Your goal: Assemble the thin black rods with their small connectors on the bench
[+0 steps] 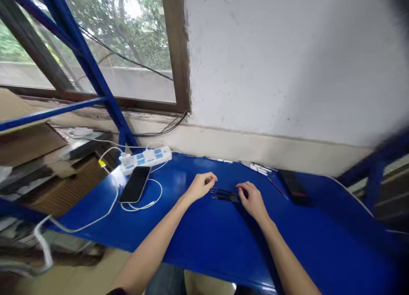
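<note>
Both of my hands rest on a blue table (207, 231) near its middle. Between them lie several thin dark rods or wires (224, 194), side by side. My left hand (200, 186) has its fingers curled at the left ends of the rods and touches them. My right hand (252, 198) is curled at their right ends, fingertips on them. Whether either hand truly grips a rod is too small to tell.
A black phone (135, 183) lies face up at the left, with a white cable (140, 206) looped beside it. A white power strip (146, 157) sits behind it. A dark flat box (293, 186) and small white pieces (259, 169) lie at the back. Cardboard boxes (47, 175) stand at the left.
</note>
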The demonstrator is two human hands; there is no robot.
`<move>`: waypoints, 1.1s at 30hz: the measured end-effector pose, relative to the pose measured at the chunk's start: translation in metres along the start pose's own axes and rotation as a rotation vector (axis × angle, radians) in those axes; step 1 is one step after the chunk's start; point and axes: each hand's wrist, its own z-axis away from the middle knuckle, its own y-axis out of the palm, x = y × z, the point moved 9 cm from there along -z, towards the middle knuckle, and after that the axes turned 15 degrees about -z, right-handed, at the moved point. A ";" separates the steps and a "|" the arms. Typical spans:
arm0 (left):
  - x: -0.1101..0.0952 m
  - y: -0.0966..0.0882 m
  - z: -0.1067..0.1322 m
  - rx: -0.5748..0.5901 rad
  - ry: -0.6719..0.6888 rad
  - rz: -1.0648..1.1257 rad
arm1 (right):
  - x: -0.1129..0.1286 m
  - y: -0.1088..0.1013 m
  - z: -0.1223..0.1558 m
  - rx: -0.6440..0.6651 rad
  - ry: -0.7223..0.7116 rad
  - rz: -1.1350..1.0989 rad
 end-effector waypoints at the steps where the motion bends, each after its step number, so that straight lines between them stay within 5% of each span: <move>1: -0.002 0.001 0.002 -0.008 0.024 -0.043 | 0.001 0.001 0.001 0.002 -0.006 0.007; 9: -0.001 0.010 0.013 0.034 0.104 -0.237 | 0.009 0.007 0.003 0.031 -0.026 0.014; 33: -0.010 0.015 0.016 0.219 0.211 -0.205 | 0.013 0.030 0.004 0.316 -0.055 0.062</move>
